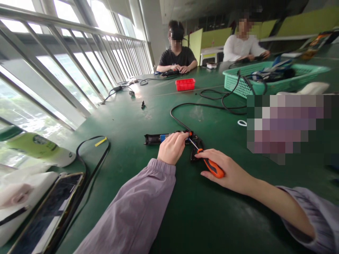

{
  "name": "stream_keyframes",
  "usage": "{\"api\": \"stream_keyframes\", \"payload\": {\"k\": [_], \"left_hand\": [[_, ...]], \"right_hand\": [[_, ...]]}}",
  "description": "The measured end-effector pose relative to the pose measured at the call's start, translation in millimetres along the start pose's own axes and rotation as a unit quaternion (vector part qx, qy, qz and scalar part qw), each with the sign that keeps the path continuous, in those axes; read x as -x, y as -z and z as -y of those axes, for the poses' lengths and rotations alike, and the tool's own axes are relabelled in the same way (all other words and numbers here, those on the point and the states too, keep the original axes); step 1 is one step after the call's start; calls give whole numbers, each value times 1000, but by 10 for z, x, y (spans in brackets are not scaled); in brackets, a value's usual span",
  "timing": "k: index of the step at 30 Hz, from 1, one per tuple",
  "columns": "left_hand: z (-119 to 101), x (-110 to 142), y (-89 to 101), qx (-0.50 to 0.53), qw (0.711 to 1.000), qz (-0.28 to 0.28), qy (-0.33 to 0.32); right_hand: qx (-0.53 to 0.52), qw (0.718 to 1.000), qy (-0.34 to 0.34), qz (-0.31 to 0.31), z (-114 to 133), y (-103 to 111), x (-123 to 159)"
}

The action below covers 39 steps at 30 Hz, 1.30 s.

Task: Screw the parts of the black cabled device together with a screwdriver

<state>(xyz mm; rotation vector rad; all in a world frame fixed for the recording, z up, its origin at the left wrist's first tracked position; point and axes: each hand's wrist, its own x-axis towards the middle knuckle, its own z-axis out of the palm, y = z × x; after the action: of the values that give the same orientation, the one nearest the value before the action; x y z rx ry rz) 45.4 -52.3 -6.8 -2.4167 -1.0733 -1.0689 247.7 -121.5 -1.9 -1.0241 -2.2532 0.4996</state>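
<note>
My left hand [172, 146] is closed over the middle of a black corded device [152, 139], steadying it on the green table. A blue band shows on the device's left part, and small orange and dark parts show by my fingertips. What lies under the palm is hidden. In my right hand [225, 167] is a screwdriver [215, 168] with an orange and black handle, held with thumb and fingers. Its thin metal shaft slants up to the left, its tip at the device near my left fingers; whether it sits in a screw, I cannot tell.
A black cord runs from the device toward a green basket [238, 84] of tools. Beyond stand a red tray [185, 84] and a small black piece [143, 104]. Left are a bottle [39, 143], a phone [50, 215] and a strap. Two people sit across the table [127, 169].
</note>
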Motion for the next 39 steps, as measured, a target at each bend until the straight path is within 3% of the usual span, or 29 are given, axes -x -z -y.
{"api": "stream_keyframes", "payload": {"k": [17, 23, 27, 35, 39], "left_hand": [[56, -71, -88, -2, 998, 23, -61], [70, -59, -68, -12, 998, 38, -42], [86, -35, -4, -12, 997, 68, -30], [218, 128, 107, -66, 981, 124, 133], [237, 182, 150, -64, 972, 173, 143]], "right_hand": [[12, 1000, -12, 11, 37, 5, -15], [2, 1000, -4, 4, 18, -35, -10], [6, 999, -20, -39, 31, -41, 11], [37, 986, -18, -162, -20, -12, 70], [-2, 972, -50, -230, -36, -31, 93]]}}
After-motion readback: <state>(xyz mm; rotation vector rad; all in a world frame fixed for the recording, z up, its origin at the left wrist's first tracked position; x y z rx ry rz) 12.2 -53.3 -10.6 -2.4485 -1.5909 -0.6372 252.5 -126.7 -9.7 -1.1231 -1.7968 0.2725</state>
